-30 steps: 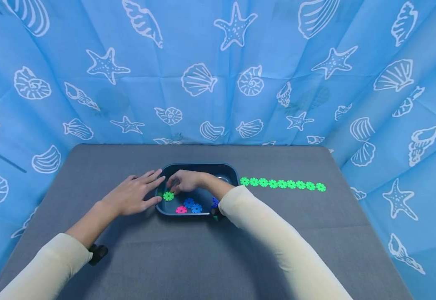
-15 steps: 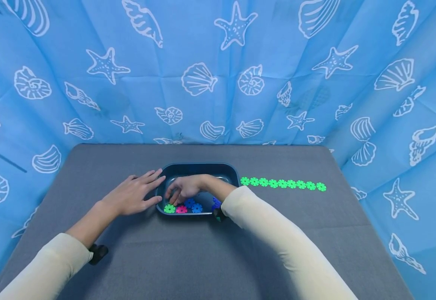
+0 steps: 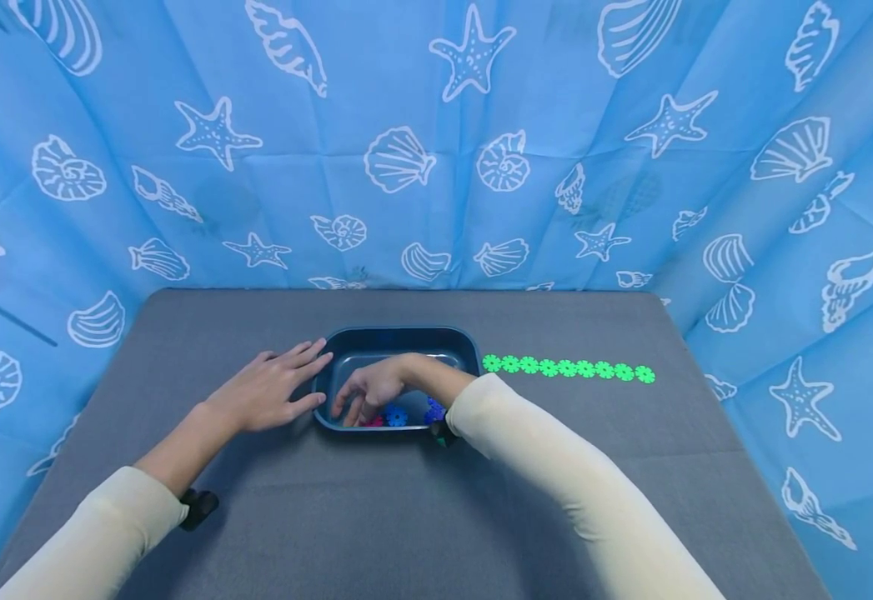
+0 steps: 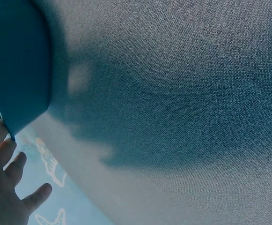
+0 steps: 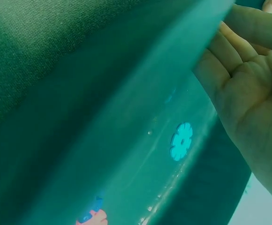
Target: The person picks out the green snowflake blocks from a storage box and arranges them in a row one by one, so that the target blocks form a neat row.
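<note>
My right hand (image 3: 378,390) reaches into a dark tray (image 3: 406,332), its fingers pointing down at the near left corner. Those fingertips cover the spot beneath them, and in the right wrist view the tray wall hides them, so I cannot tell if they hold a piece. Beside them a pink flower-shaped disc (image 3: 374,422) is partly covered, with a blue flower-shaped disc (image 3: 395,415) to its right. My left hand (image 3: 274,387) lies with fingers spread against the tray's left rim. In the left wrist view its fingertips (image 4: 4,149) meet the rim.
Several green flower-shaped discs (image 3: 567,367) form a row to the right of the tray. Darker blue discs (image 3: 433,410) lie in its right part, near my right wrist. A grey cloth (image 3: 376,517) covers the table, and a blue shell-print curtain (image 3: 436,208) hangs behind.
Inside the tray, the green disc slid toward the near left corner and is now out of sight. My right hand followed it toward the near wall. My left hand stays on the rim.
</note>
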{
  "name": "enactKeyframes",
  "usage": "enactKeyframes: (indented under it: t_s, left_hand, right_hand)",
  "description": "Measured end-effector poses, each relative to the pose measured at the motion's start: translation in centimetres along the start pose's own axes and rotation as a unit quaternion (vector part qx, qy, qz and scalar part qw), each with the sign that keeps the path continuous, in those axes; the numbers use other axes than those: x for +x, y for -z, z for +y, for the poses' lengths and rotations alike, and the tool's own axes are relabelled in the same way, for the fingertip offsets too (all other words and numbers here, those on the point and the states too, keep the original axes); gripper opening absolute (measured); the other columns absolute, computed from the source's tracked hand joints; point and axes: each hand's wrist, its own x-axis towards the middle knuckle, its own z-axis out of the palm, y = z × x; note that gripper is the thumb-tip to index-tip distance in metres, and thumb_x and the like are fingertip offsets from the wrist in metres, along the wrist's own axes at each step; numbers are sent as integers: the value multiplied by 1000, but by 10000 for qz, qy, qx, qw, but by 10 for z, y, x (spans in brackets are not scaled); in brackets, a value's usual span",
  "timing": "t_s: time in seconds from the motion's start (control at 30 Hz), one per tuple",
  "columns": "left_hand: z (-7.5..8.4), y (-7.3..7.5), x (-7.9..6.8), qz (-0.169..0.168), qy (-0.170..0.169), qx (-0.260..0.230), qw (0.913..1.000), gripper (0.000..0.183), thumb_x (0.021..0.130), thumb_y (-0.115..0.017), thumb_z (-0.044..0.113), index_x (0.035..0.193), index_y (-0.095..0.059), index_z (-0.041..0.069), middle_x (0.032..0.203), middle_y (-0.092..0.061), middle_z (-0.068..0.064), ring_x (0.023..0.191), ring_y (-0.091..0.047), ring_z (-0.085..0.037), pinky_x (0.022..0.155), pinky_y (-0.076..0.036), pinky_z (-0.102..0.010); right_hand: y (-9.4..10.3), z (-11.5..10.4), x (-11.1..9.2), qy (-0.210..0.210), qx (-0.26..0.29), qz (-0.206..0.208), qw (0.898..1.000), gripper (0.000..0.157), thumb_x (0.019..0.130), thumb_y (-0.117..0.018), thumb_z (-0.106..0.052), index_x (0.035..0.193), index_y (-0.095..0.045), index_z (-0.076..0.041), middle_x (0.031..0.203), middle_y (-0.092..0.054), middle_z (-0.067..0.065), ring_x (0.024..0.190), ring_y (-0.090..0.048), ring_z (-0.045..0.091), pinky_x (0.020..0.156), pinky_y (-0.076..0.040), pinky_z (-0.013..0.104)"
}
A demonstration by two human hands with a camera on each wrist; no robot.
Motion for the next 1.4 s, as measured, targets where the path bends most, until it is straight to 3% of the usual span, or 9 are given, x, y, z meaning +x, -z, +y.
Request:
enactKeyframes:
  t_s: [0.43, 0.6, 0.83, 1.1, 1.4]
  left_hand:
    - [0, 1, 0, 42, -43, 51, 10000, 65, 99, -57, 44, 151, -43, 7, 159, -33, -16, 144, -33, -39, 104, -35, -67]
    - [0, 1, 1, 3, -15, 2, 10000, 66, 99, -58, 45, 151, -42, 7, 159, -32, -16, 144, -33, -39, 105, -34, -67]
    - [0, 1, 1, 11, 24, -22, 10000, 66, 98, -58, 44, 151, -43, 7, 159, -33, -16, 144, -32, -39, 105, -33, -68]
    - [0, 0, 1, -15, 68, -15, 10000, 67, 98, -58, 46, 152, -42, 8, 159, -32, -15, 145, -31, -38, 105, -33, -68]
    - [0, 0, 1, -53, 112, -22, 9999, 68, 98, -58, 46, 152, -42, 8, 160, -31, -15, 145, -31, -39, 106, -32, -68]
  right_hand:
    - [1, 0, -18, 191, -511, 81, 9985, 43, 104, -53, -10, 146, -47, -5, 117, -68, 4, 108, -64, 15, 101, -48, 32]
    - [1, 3, -26, 334, -881, 338, 9950, 46, 101, -59, -17, 145, -49, -7, 111, -71, -1, 105, -65, 10, 106, -44, 36]
    - [-4, 5, -34, 497, -913, 660, 9924, 49, 96, -67, -13, 142, -52, -5, 103, -75, -3, 104, -67, 6, 111, -37, 44]
    - [-12, 11, -43, 925, -922, 1129, 9850, 34, 97, -64, -8, 131, -62, -2, 92, -75, 1, 91, -70, 11, 90, -51, 27]
    - [-14, 20, -49, 1172, -779, 1551, 9778, 28, 99, -59, -1, 126, -63, 4, 87, -74, 10, 85, -73, 21, 84, -56, 30]
